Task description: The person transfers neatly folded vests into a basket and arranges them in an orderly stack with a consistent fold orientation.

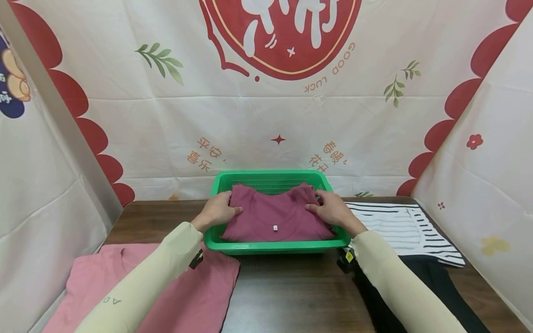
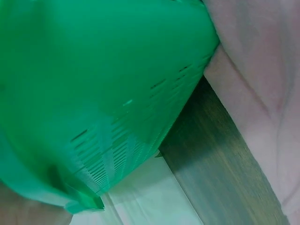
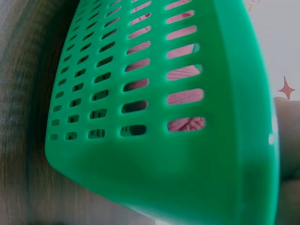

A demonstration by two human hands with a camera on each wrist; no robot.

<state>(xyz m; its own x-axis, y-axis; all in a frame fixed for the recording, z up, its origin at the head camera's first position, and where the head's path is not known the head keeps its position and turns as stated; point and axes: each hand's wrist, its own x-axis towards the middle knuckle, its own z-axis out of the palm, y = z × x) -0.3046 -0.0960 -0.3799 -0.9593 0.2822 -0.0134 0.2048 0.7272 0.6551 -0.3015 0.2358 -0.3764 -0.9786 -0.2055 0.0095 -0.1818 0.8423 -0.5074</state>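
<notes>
A folded plum-coloured T-shirt (image 1: 272,215), with a white label at its neckline, lies inside a green plastic basket (image 1: 266,248). My left hand (image 1: 217,210) pinches the shirt's left edge, thumb on top. On the opposite edge, my right hand (image 1: 334,210) pinches the cloth the same way. Both hands reach over the basket's short sides. Slotted basket walls fill most of the left wrist view and the right wrist view, where only bits of the hands show at the rim; the fingers under the cloth are hidden.
A pink garment (image 1: 195,296) lies spread at the left of the brown wooden table (image 1: 287,296). To the right are a black-and-white striped garment (image 1: 395,226) and a black garment (image 1: 437,282), partly under my right arm. A printed cloth backdrop (image 1: 266,120) hangs behind the basket.
</notes>
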